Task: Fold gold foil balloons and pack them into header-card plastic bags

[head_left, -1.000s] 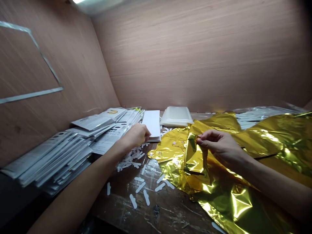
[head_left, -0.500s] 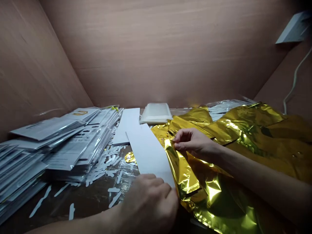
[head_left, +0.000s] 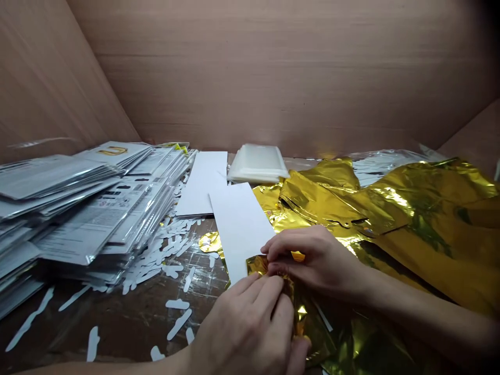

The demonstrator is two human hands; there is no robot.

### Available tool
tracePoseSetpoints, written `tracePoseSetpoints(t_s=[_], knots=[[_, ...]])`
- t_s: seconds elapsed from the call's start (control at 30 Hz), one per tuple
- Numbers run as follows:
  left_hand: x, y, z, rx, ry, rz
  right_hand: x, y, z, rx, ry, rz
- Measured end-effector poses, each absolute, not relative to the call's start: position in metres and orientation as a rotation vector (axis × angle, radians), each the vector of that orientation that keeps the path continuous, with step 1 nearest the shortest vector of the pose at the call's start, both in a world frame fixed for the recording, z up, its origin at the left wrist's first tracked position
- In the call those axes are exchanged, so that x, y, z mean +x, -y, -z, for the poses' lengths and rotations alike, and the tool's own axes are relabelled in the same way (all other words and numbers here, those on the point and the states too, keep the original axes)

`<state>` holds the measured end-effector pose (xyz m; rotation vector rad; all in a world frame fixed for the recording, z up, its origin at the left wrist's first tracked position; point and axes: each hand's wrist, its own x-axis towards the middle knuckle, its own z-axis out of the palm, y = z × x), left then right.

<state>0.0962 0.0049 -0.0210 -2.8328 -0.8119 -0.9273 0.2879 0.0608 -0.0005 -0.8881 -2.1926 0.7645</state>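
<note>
A crumpled gold foil sheet (head_left: 425,219) lies across the worktop (head_left: 117,325), its folded edge clamped between the left hand (head_left: 244,328) and right hand (head_left: 314,260), close together. A white card strip (head_left: 238,224) touches the foil, with stacked printed packets (head_left: 105,208) farther left.

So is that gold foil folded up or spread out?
Both: the gold foil lies mostly spread out at right, but the part near the hands is creased and folded over, gathered between the left hand and right hand.

L hand (head_left: 244,328) & R hand (head_left: 316,260) bare; R forearm (head_left: 425,307) bare too.
</note>
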Motion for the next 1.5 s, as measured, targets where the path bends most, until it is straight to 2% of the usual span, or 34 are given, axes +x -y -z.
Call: tracePoseSetpoints(t_s=[0.13,0.4,0.9,1.5], knots=[[0.093,0.0,0.026,-2.81,0.884,0.84,0.292,-0.061,-0.005,-0.871,2.319,-0.514],[0.089,-0.002,0.031,-2.647,0.962,0.782,0.302,-0.063,0.006,-0.942,2.395,-0.351],[0.078,-0.001,0.036,-2.567,0.762,0.323,0.298,-0.063,0.018,-1.06,2.358,-0.285],[0.08,-0.001,0.031,-2.565,0.76,0.306,0.292,-0.062,0.018,-1.03,2.385,-0.299]])
